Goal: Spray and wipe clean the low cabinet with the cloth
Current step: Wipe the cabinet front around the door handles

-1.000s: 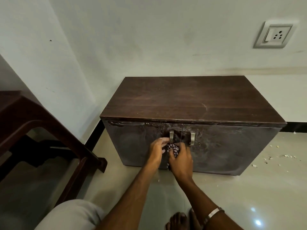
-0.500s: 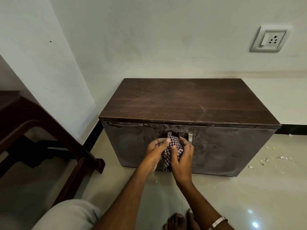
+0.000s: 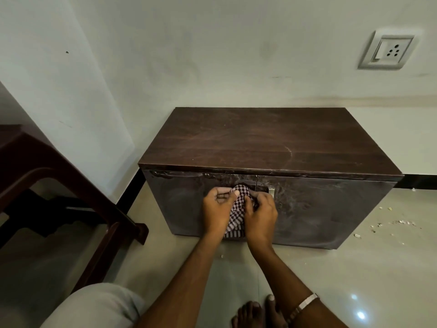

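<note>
cabinet (image 3: 260, 138) streaky | tiled floor (image 3: 354, 268) crumbs | left hand (image 3: 218, 209), right hand (image 3: 261, 213) grip cloth (image 3: 237, 209)

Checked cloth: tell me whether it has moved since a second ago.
Yes. The checked cloth has come up over the left door handle, which it now hides.

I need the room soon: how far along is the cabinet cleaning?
Partly done. The cabinet top shows only faint smears. In hand: the left hand and right hand grip the checked cloth against the front by the handle. Left: the right door, streaked whitish, and crumbs on the floor.
</note>
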`<state>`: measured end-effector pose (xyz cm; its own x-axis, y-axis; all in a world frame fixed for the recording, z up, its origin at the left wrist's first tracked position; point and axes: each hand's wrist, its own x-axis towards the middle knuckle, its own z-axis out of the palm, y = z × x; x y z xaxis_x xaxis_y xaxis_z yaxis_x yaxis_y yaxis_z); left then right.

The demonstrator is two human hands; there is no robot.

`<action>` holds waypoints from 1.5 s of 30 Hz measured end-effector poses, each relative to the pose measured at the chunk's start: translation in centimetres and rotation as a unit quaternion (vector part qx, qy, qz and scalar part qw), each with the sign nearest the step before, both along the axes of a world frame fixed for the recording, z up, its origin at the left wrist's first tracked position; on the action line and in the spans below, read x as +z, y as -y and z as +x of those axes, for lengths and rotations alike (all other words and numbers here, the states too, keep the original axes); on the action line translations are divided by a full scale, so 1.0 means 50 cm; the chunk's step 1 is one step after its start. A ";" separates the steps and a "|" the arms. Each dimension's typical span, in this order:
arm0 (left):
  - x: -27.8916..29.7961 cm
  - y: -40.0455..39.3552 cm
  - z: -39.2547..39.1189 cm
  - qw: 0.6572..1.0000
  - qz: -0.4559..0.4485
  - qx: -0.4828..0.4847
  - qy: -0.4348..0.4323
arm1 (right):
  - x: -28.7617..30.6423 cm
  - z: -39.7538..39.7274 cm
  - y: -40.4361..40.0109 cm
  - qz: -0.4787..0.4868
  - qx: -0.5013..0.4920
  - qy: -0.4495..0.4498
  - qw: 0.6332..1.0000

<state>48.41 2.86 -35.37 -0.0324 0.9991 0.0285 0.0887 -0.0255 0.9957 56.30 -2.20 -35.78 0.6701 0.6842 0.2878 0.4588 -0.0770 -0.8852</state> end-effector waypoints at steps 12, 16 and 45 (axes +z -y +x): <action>0.002 0.011 0.006 0.999 0.001 -0.036 -0.039 | 0.002 -0.001 0.001 -0.073 0.044 0.026 0.996; -0.019 0.011 -0.002 0.997 -0.012 -0.054 -0.054 | -0.022 -0.002 0.013 -0.086 0.068 0.037 0.993; -0.078 -0.001 0.002 0.991 -0.003 -0.032 -0.134 | -0.069 0.012 -0.023 -0.129 0.039 -0.022 0.991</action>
<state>48.50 2.91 -39.28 0.0388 0.9990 0.0223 0.3477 -0.0344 0.9370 56.88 -1.04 -39.25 0.6201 0.7815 0.0687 0.4343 -0.2690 -0.8597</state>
